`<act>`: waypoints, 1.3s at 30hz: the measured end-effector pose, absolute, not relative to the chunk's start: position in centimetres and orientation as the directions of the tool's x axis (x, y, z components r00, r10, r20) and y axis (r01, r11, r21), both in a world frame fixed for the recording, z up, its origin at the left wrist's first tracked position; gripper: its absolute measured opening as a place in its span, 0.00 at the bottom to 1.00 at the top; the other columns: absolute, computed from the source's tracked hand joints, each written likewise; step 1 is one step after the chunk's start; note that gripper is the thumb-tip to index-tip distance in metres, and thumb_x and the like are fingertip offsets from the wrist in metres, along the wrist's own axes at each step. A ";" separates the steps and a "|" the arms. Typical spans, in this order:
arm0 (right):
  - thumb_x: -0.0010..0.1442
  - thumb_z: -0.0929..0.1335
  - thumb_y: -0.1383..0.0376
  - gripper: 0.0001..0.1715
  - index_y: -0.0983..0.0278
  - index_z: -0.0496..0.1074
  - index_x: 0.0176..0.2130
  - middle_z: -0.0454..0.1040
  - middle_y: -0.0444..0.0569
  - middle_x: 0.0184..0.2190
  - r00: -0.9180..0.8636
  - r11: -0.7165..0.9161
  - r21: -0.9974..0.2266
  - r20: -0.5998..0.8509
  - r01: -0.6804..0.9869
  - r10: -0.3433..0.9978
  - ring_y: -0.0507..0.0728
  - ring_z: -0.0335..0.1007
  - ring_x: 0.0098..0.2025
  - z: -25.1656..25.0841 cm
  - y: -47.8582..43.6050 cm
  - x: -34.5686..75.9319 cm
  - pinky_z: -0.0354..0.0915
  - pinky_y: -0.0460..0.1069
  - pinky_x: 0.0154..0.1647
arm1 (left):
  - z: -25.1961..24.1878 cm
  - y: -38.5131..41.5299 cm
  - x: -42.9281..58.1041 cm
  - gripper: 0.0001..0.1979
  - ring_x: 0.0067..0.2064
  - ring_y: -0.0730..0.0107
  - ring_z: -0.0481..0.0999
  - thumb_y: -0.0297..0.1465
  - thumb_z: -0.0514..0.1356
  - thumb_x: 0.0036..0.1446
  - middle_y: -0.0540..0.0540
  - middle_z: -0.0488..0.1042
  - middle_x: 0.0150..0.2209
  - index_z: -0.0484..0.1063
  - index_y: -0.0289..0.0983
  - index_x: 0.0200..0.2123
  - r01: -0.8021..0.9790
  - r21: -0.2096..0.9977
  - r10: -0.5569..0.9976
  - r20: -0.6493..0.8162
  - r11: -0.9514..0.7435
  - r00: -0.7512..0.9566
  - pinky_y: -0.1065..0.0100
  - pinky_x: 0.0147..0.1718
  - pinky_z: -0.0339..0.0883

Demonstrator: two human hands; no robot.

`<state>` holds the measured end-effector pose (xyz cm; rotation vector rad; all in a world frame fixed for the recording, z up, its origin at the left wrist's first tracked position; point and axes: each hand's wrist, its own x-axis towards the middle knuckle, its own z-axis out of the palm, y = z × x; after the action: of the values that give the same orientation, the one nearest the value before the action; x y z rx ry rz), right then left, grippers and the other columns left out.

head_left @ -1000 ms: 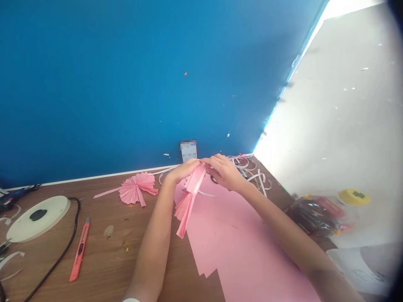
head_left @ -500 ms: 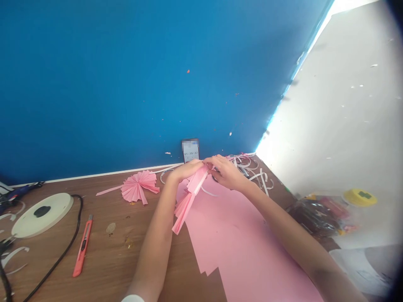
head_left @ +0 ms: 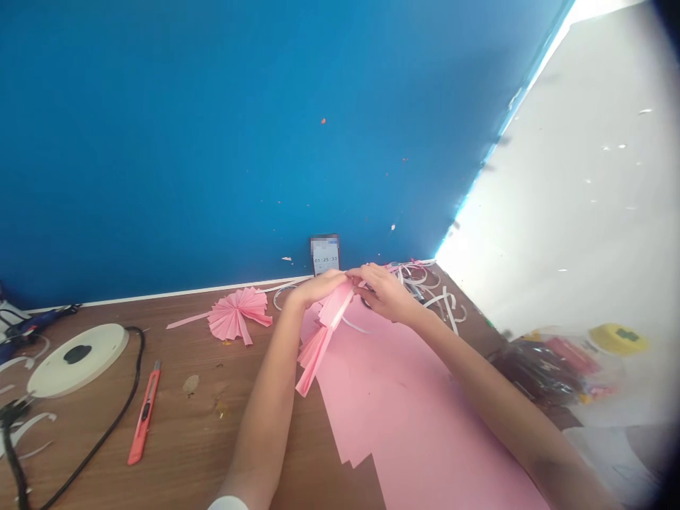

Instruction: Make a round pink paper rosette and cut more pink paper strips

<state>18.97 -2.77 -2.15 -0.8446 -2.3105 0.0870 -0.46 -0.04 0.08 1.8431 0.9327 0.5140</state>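
Observation:
Both my hands meet at the far end of the wooden desk, pinched on one end of a pleated pink paper strip (head_left: 321, 336). My left hand (head_left: 317, 287) grips it from the left, my right hand (head_left: 383, 292) from the right, fingers closed on the folds. The pleated strip hangs down and toward me over a stack of flat pink paper sheets (head_left: 404, 411). A finished pink paper fan (head_left: 236, 315) lies to the left on the desk.
A phone (head_left: 324, 253) leans on the blue wall behind my hands. White paper strips (head_left: 430, 294) curl at the far right corner. An orange box cutter (head_left: 145, 414), a black cable (head_left: 100, 432) and a white round disc (head_left: 77, 358) lie left. A clear bag with a yellow-lidded item (head_left: 619, 338) sits right.
My hands stay pinched on the pleated strip; its hanging end has swung slightly. The view has shifted a little to the left, so the desk items have slid right.

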 end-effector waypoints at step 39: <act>0.64 0.59 0.69 0.22 0.58 0.59 0.57 0.72 0.51 0.39 -0.536 0.766 -0.274 0.580 0.581 0.614 0.60 0.65 0.40 -3.0 -2.7 18.6 0.60 0.55 0.43 | 0.2 0.0 -0.1 0.18 0.37 0.66 0.71 0.35 0.46 0.57 0.46 0.74 0.32 0.72 0.32 0.38 0.335 0.915 0.758 -0.053 -0.224 0.651 0.68 0.36 0.61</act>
<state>18.59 -2.75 -2.98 -0.8874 -2.2797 0.0625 -0.14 -0.01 0.20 1.8183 0.8737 0.5023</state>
